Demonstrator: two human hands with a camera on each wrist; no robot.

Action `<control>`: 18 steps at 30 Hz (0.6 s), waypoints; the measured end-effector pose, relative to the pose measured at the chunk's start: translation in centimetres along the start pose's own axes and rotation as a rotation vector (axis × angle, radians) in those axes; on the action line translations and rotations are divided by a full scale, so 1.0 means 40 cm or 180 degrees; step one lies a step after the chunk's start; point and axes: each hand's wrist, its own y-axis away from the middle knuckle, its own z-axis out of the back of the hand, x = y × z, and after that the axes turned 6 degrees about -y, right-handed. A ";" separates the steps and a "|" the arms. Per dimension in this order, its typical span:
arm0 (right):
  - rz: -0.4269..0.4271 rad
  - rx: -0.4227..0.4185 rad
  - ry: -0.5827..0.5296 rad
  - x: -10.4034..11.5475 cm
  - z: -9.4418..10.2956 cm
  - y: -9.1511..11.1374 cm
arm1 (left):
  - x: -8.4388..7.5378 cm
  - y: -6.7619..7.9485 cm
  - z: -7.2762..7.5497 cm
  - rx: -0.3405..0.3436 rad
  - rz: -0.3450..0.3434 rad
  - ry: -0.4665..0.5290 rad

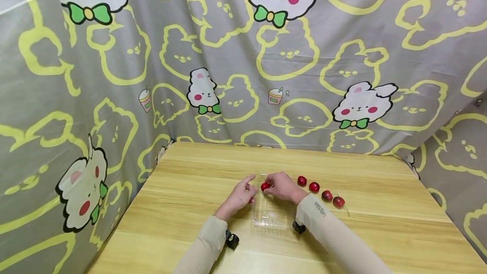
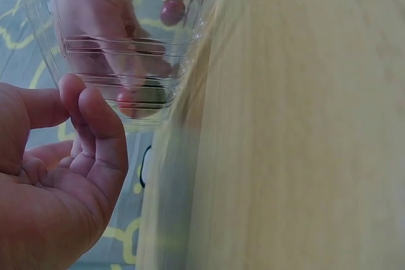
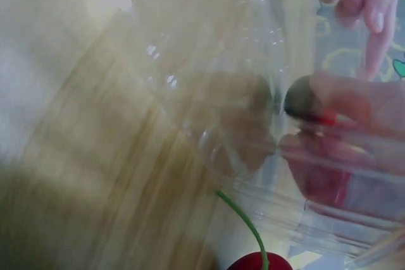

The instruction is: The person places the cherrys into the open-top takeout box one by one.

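A clear plastic box (image 1: 271,220) lies on the table in front of me. At its left side, my left hand (image 1: 239,195) holds the rim between thumb and curled fingers; in the left wrist view these fingers (image 2: 104,121) meet at the edge. My right hand (image 1: 283,187) reaches inside and pinches a red cherry (image 1: 265,186) near the far left corner. Through the plastic, the left wrist view shows that cherry (image 2: 142,98) below the right fingertips. Blur and reflections partly hide this grip in the right wrist view.
Several dark red cherries lie in a slanting row right of the box, including a far one (image 1: 302,180) and a near one (image 1: 338,201) with a stem. A patterned grey curtain (image 1: 236,54) surrounds the wooden table (image 1: 395,223) at the back and sides.
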 end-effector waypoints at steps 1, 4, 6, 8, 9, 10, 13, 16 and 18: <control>0.0040 -0.0015 0.0010 -0.001 0.000 0.000 | -0.001 0.001 0.000 0.0004 0.0008 0.0007; 0.0136 -0.0058 0.0055 -0.004 -0.002 0.001 | -0.003 0.003 0.001 0.0008 0.0024 0.0019; 0.0179 -0.0078 0.0064 -0.006 -0.004 0.001 | -0.003 0.004 0.001 0.0009 0.0025 0.0021; 0.0193 -0.0089 0.0076 -0.007 -0.005 0.000 | -0.003 0.005 0.001 0.0007 0.0021 0.0012; 0.0192 -0.0090 0.0068 -0.007 -0.005 0.000 | -0.003 0.005 0.001 0.0008 0.0021 0.0005; 0.0184 -0.0093 0.0050 -0.006 -0.005 0.000 | -0.003 0.005 0.001 0.0011 0.0021 0.0004; 0.0106 -0.0103 0.0008 -0.004 -0.005 0.000 | -0.001 0.003 0.001 0.0013 0.0018 0.0001; 0.0019 -0.0115 -0.0029 -0.001 -0.005 0.001 | 0.000 0.002 0.000 0.0009 0.0023 0.0000; -0.0009 -0.0116 -0.0049 0.000 -0.006 0.001 | 0.003 0.001 0.000 0.0006 0.0018 -0.0007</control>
